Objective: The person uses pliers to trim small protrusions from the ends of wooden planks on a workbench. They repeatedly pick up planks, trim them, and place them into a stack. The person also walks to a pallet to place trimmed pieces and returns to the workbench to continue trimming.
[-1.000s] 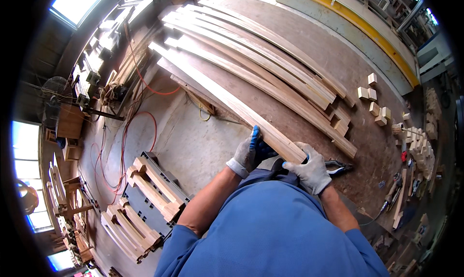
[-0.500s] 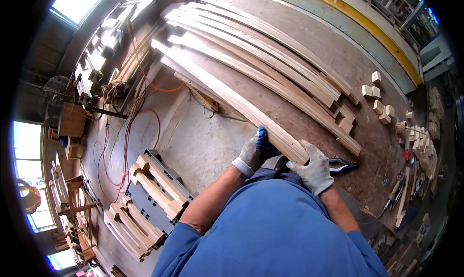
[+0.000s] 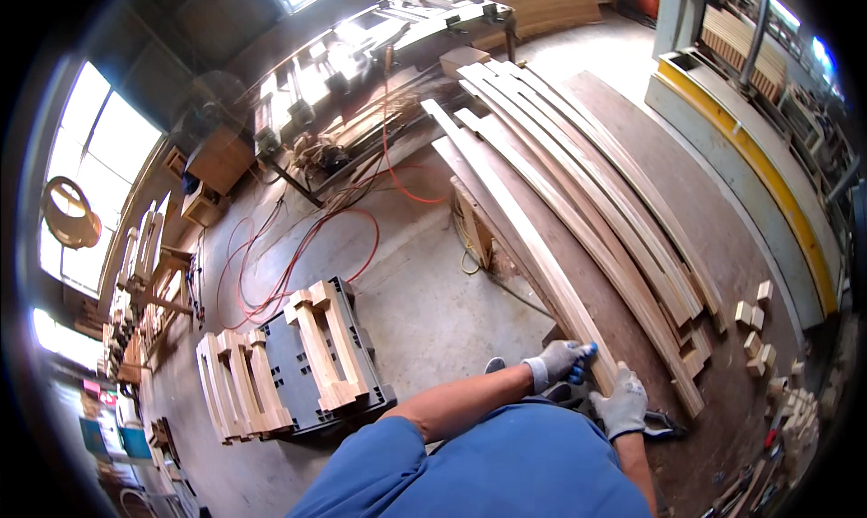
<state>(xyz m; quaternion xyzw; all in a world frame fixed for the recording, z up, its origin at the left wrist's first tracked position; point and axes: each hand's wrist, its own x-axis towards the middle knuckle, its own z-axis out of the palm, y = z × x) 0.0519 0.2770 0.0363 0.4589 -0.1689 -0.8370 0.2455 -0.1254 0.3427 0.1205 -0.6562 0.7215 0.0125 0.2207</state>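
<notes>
A long pale wooden board [image 3: 533, 233] lies lengthwise near the left edge of the workbench [image 3: 722, 220], its near end close to my body. My left hand [image 3: 562, 364], in a white glove with blue fingertips, has its fingers curled at the board's left edge near that end. My gloved right hand [image 3: 621, 404] grips the same end from the right side. Beside my right wrist lies a dark tool [image 3: 664, 424], partly hidden. More long wooden pieces [image 3: 623, 233] lie side by side to the right of the board.
Small wooden blocks [image 3: 751, 316] sit at the bench's right side, with a heap of blocks [image 3: 790, 428] nearer. Left of me, a dark plastic platform [image 3: 287, 369] carries jointed wooden frames [image 3: 325, 346]. Red hoses [image 3: 375, 238] coil over the floor. A yellow-edged machine [image 3: 759, 157] stands far right.
My view has swung left, so bench and boards appear farther right and more of the floor and platform shows. Both hands stay at the board's near end.
</notes>
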